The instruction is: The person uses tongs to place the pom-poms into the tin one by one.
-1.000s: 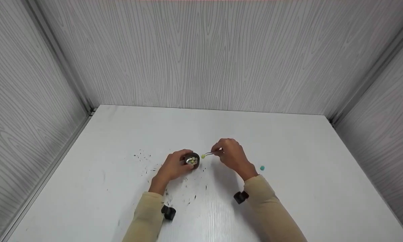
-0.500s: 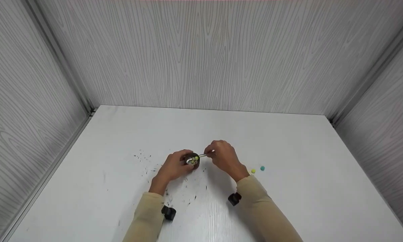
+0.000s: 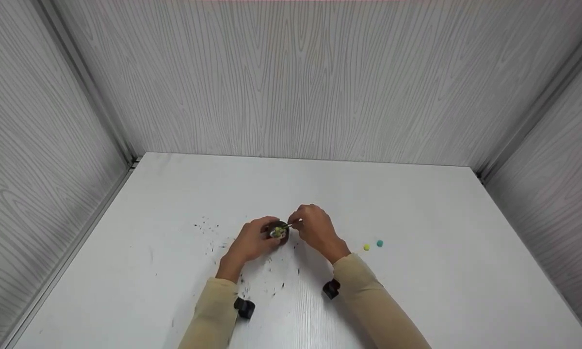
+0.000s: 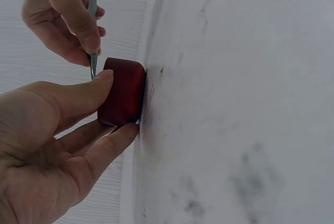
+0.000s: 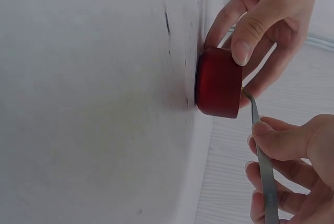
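Bent grey tweezers (image 5: 266, 172) moved farther over the red cup (image 5: 219, 84).

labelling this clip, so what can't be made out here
Small balls in the cup: head view, too small to count.
Cup's inside: wrist views, hidden by its wall.
Tips of the tweezers: right wrist view, hidden by the cup.
Their other end: same view, past bottom edge.
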Demonstrator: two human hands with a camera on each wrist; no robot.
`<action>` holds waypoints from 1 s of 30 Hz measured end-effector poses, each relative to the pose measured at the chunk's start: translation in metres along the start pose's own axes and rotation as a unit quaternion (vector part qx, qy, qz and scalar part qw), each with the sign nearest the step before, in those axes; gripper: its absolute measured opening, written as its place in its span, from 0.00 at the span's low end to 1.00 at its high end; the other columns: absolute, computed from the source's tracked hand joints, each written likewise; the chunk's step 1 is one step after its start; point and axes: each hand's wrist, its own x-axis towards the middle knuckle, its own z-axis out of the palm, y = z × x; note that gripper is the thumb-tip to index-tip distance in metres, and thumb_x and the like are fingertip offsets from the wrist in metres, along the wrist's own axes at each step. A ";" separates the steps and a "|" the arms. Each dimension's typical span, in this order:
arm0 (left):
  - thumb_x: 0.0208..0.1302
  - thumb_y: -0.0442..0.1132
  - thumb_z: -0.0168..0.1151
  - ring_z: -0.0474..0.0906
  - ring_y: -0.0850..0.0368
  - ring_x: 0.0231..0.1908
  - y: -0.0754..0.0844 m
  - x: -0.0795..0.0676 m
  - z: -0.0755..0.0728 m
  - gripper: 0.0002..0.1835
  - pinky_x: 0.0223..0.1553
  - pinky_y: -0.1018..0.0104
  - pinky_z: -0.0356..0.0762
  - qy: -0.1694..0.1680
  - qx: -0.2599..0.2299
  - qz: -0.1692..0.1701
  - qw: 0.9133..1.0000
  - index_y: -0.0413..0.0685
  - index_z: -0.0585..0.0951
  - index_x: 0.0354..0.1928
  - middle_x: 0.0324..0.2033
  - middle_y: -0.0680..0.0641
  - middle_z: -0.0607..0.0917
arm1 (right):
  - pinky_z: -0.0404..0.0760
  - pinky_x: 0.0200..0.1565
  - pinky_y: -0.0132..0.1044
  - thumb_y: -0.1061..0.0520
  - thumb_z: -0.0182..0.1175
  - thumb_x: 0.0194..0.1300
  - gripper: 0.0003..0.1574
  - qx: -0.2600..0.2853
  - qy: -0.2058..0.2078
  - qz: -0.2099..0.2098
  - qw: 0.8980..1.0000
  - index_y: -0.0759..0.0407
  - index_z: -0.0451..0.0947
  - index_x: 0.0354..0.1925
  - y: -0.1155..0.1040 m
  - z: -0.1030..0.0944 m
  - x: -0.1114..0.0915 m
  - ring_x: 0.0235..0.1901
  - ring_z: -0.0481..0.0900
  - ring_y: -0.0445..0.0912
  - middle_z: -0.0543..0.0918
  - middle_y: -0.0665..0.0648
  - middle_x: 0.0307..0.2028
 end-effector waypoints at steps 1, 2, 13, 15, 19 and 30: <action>0.67 0.32 0.68 0.78 0.38 0.66 0.000 0.000 0.000 0.25 0.69 0.44 0.74 0.000 0.002 0.002 1.000 0.42 0.78 0.66 0.63 0.37 0.82 | 0.87 0.45 0.47 0.68 0.70 0.63 0.08 0.002 -0.001 0.001 1.000 0.58 0.92 0.37 0.000 0.001 0.000 0.40 0.86 0.53 0.90 0.56 0.35; 0.67 0.32 0.68 0.78 0.38 0.66 0.000 0.000 0.000 0.25 0.69 0.44 0.74 0.000 0.002 0.002 1.000 0.42 0.79 0.65 0.63 0.38 0.82 | 0.87 0.45 0.48 0.69 0.70 0.62 0.09 0.003 -0.002 0.002 1.000 0.58 0.92 0.37 0.000 0.002 0.000 0.40 0.86 0.53 0.90 0.57 0.35; 0.67 0.30 0.67 0.79 0.37 0.65 0.002 -0.001 0.000 0.24 0.67 0.43 0.76 -0.002 -0.004 0.012 1.000 0.40 0.79 0.65 0.62 0.37 0.83 | 0.87 0.49 0.48 0.69 0.71 0.61 0.09 -0.003 -0.001 0.002 1.000 0.59 0.92 0.38 0.002 0.007 0.000 0.42 0.86 0.54 0.90 0.57 0.36; 0.67 0.30 0.67 0.80 0.37 0.64 0.002 -0.001 0.000 0.24 0.67 0.43 0.76 -0.002 0.000 0.017 1.000 0.40 0.79 0.65 0.61 0.37 0.83 | 0.87 0.49 0.49 0.69 0.71 0.61 0.09 -0.003 0.002 0.000 1.000 0.59 0.92 0.38 0.002 0.006 0.000 0.42 0.86 0.54 0.90 0.58 0.36; 0.66 0.31 0.67 0.80 0.38 0.64 0.001 -0.001 -0.001 0.24 0.68 0.43 0.76 -0.002 0.005 0.014 1.000 0.42 0.79 0.65 0.61 0.38 0.84 | 0.87 0.48 0.49 0.69 0.71 0.61 0.08 -0.008 0.004 0.000 1.000 0.59 0.92 0.38 0.003 0.001 -0.002 0.41 0.86 0.53 0.90 0.57 0.35; 0.65 0.30 0.68 0.78 0.38 0.65 0.002 -0.003 0.001 0.26 0.69 0.42 0.74 0.004 0.004 0.006 1.000 0.41 0.79 0.65 0.62 0.37 0.83 | 0.86 0.49 0.50 0.69 0.72 0.60 0.09 -0.004 0.006 0.030 1.000 0.59 0.92 0.38 0.017 -0.029 -0.014 0.41 0.87 0.53 0.91 0.57 0.36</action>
